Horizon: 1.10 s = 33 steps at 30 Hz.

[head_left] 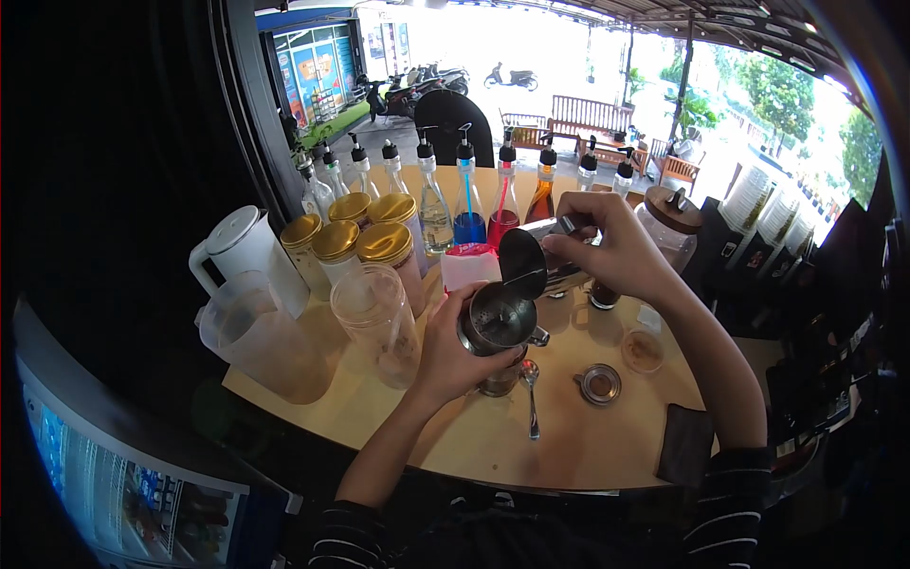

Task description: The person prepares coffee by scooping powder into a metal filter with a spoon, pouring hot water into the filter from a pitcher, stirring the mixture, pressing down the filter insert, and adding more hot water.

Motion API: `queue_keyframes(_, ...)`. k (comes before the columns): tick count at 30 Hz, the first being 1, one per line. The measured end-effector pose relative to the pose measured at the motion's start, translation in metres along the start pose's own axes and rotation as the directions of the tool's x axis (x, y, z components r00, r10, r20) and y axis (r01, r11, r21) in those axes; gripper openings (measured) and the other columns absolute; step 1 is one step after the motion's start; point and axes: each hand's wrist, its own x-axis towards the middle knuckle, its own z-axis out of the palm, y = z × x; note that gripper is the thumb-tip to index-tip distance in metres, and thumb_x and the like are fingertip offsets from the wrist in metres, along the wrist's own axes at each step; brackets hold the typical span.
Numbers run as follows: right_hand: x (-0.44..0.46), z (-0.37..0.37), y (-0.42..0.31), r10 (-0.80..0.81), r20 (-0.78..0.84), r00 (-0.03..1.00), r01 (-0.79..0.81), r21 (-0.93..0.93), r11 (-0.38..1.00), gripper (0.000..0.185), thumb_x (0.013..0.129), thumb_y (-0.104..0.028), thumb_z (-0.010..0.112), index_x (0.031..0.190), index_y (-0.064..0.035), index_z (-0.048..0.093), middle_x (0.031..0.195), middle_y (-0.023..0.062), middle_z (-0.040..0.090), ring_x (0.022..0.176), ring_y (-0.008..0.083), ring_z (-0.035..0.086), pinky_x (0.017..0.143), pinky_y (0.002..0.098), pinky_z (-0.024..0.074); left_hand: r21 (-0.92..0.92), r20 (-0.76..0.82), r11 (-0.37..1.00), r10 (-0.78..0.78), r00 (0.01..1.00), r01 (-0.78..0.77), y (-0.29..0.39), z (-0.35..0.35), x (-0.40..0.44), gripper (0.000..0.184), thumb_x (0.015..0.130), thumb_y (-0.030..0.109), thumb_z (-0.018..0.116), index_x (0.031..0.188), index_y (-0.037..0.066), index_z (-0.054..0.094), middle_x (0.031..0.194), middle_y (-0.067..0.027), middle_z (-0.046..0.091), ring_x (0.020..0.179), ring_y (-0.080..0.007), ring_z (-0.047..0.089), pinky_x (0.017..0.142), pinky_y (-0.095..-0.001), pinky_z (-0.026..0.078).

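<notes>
My left hand [447, 349] is wrapped round a metal cup [502, 322] with a spout or handle at its right side; its mouth faces up and some liquid seems to lie inside. In my right hand [607, 245] is a metal pitcher [521, 264], gripped by its handle and tilted so that its dark mouth hangs just above the cup. A thin light line shows at the pitcher's lip; I cannot tell if it is liquid. Below the cup, partly hidden, stands another shiny vessel [499, 383]. Close by lie a metal spoon [531, 398] and a small round metal lid-like piece [599, 384].
Pump bottles [469, 223] line the table's back edge. Gold-lidded jars [389, 245], a clear plastic jar [376, 327], a white pitcher [248, 251] and a translucent jug [261, 332] stand left. At right are a wooden-lidded jar [671, 223], cup stacks [749, 201] and a dark cloth [684, 444].
</notes>
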Motion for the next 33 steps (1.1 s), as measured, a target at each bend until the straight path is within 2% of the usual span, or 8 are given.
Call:
queue_keyframes(10,-0.001,0.004,-0.009,-0.064,0.026,0.998,0.063,0.047,0.997,0.011,0.086,-0.006,0.064,0.085,0.0039,0.058,0.070,0.0028,0.062,0.071,0.0077,0.066,0.060,0.0222,0.0513,-0.053,-0.026,0.999,0.003,1.000,-0.004,0.000,0.011,0.001,0.085,0.058,0.020,0.089,0.127,0.000,0.044,0.113,-0.0116,0.061,0.108,-0.0210,0.059,0.097,-0.0343,0.045)
queue_keyframes(16,-0.003,0.001,-0.004,-0.039,0.005,0.999,0.039,-0.006,0.999,0.011,0.086,-0.006,0.064,0.085,0.0039,0.058,0.068,0.0020,0.060,0.070,0.0079,0.066,0.059,0.0221,0.0495,-0.100,-0.003,0.994,-0.038,0.999,0.038,0.007,0.009,0.001,0.084,0.058,0.020,0.089,0.127,0.000,0.045,0.114,-0.0113,0.061,0.109,-0.0209,0.059,0.097,-0.0345,0.045)
queue_keyframes(18,-0.004,-0.001,0.000,-0.043,-0.012,0.999,0.043,0.002,0.999,0.012,0.085,-0.007,0.064,0.084,0.0036,0.058,0.066,0.0018,0.058,0.071,0.0082,0.066,0.057,0.0221,0.0480,-0.157,-0.033,0.988,-0.016,0.999,0.010,0.011,0.010,0.001,0.076,0.059,0.022,0.088,0.121,0.000,0.050,0.109,-0.0130,0.062,0.102,-0.0222,0.063,0.092,-0.0342,0.049)
queue_keyframes(20,-0.004,-0.002,0.006,-0.106,-0.033,0.994,0.096,-0.225,0.970,0.015,0.084,-0.008,0.066,0.082,0.0030,0.056,0.061,0.0022,0.055,0.072,0.0096,0.068,0.054,0.0226,0.0444,-0.158,-0.037,0.987,-0.012,0.999,0.006,0.015,0.010,0.000,0.076,0.059,0.022,0.088,0.121,0.000,0.050,0.108,-0.0126,0.063,0.101,-0.0219,0.063,0.092,-0.0339,0.050)
queue_keyframes(21,-0.005,-0.003,0.007,-0.108,-0.036,0.994,0.097,-0.226,0.969,0.015,0.084,-0.008,0.066,0.082,0.0030,0.056,0.061,0.0022,0.055,0.072,0.0096,0.068,0.054,0.0226,0.0444,-0.161,-0.042,0.987,-0.014,0.999,0.007,0.016,0.009,0.000,0.076,0.059,0.022,0.088,0.121,0.000,0.050,0.107,-0.0123,0.064,0.101,-0.0216,0.064,0.091,-0.0337,0.050)
queue_keyframes(27,-0.011,-0.004,0.018,-0.099,-0.081,0.992,0.087,-0.142,0.986,0.019,0.084,-0.009,0.066,0.077,0.0020,0.053,0.057,0.0001,0.050,0.070,0.0095,0.068,0.052,0.0233,0.0420,-0.166,-0.042,0.985,-0.044,0.998,0.036,0.008,0.009,0.000,0.075,0.059,0.022,0.087,0.121,0.000,0.051,0.111,-0.0128,0.061,0.104,-0.0217,0.062,0.094,-0.0342,0.048)
queue_keyframes(29,-0.014,-0.003,0.021,-0.040,-0.107,0.993,0.053,0.126,0.991,0.020,0.084,-0.009,0.067,0.075,0.0015,0.053,0.057,-0.0034,0.046,0.066,0.0058,0.063,0.052,0.0230,0.0415,-0.159,-0.042,0.987,-0.036,0.998,0.029,0.004,0.008,0.000,0.075,0.059,0.022,0.087,0.122,0.001,0.051,0.111,-0.0129,0.061,0.105,-0.0228,0.061,0.094,-0.0358,0.048)
queue_keyframes(33,-0.025,-0.002,0.055,-0.034,-0.170,0.985,0.060,0.155,0.986,0.020,0.083,-0.009,0.069,0.074,0.0007,0.053,0.060,-0.0053,0.045,0.063,0.0024,0.056,0.053,0.0218,0.0419,-0.051,-0.058,0.999,0.016,0.998,-0.019,-0.009,0.005,0.003,0.075,0.059,0.022,0.086,0.123,0.004,0.050,0.112,-0.0141,0.060,0.108,-0.0279,0.056,0.097,-0.0410,0.043)
